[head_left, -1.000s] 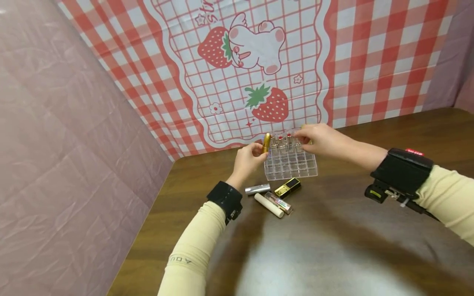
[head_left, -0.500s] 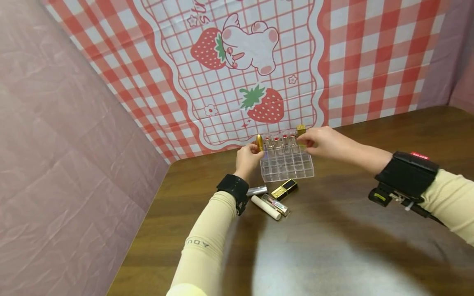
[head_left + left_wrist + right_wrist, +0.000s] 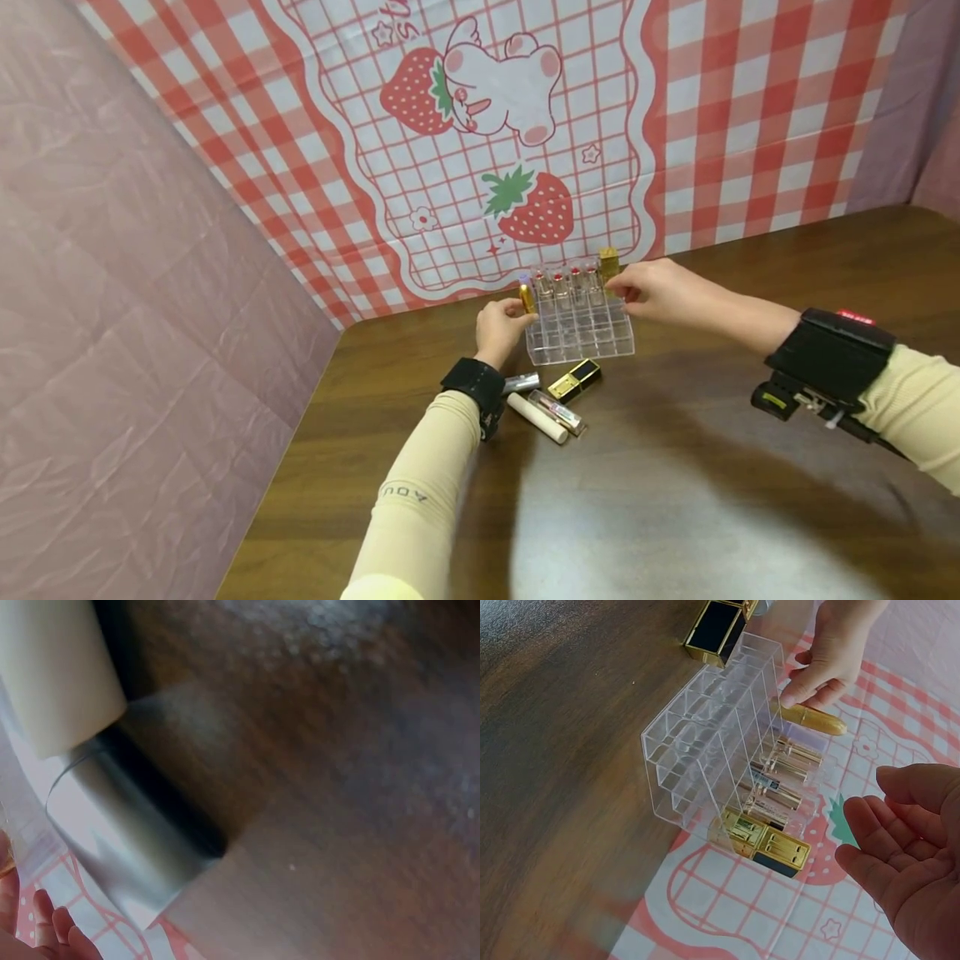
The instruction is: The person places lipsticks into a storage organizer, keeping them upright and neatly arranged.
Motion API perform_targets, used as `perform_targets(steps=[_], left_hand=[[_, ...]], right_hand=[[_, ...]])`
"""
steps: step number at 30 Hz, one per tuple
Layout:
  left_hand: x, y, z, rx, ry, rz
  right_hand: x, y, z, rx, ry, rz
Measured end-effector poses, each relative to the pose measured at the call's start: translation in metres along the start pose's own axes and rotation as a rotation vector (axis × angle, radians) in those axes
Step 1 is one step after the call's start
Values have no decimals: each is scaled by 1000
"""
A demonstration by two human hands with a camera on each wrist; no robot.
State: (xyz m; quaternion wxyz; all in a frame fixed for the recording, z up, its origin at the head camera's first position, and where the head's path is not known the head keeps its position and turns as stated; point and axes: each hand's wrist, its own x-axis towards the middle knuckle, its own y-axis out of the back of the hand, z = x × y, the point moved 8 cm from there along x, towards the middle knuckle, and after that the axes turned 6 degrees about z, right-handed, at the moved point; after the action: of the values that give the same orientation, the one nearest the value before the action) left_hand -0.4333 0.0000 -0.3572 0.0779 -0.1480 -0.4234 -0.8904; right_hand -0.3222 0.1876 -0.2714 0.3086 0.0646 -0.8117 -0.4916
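A clear lipstick organizer (image 3: 579, 332) with stepped compartments stands at the back of the table. My left hand (image 3: 501, 329) pinches a bullet-shaped gold lipstick (image 3: 527, 298) low on its body, at the left end of the rear row; the right wrist view shows the fingertips at its base. Beside it several clear-capped lipsticks (image 3: 784, 793) stand in that row. A gold-and-black lipstick (image 3: 772, 844) fills the right end. My right hand (image 3: 663, 292) is close to that one; in the right wrist view its fingers are loosely bent with nothing between them.
In front of the organizer lie a black-and-gold lipstick (image 3: 576, 381), a transparent tube (image 3: 558, 412), a cream tube (image 3: 537, 418) and a silver tube (image 3: 522, 382), partly behind the left wrist. A strawberry-print cloth (image 3: 690, 125) hangs directly behind.
My left hand has lowered the gold lipstick into the left end of the organizer's rear row. My right hand has drawn slightly right, uncovering the gold-and-black lipstick.
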Motion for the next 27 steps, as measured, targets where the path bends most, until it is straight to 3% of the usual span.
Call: perform_targets(steps=[9,19,23,27], left_hand=[[0,1,-8,-45,46,-14],[4,23,-13,-51,26,-18],[3,32,-24,-50,36,-17],[0,38,-32,-63,35,-16]], right_hand=[[0,-2,-3,8,21,5],[5,-4,-2,-15,15,-16],[12,-15,-8,-14,84,-58],[17,-41,-25,-58,231,-156]])
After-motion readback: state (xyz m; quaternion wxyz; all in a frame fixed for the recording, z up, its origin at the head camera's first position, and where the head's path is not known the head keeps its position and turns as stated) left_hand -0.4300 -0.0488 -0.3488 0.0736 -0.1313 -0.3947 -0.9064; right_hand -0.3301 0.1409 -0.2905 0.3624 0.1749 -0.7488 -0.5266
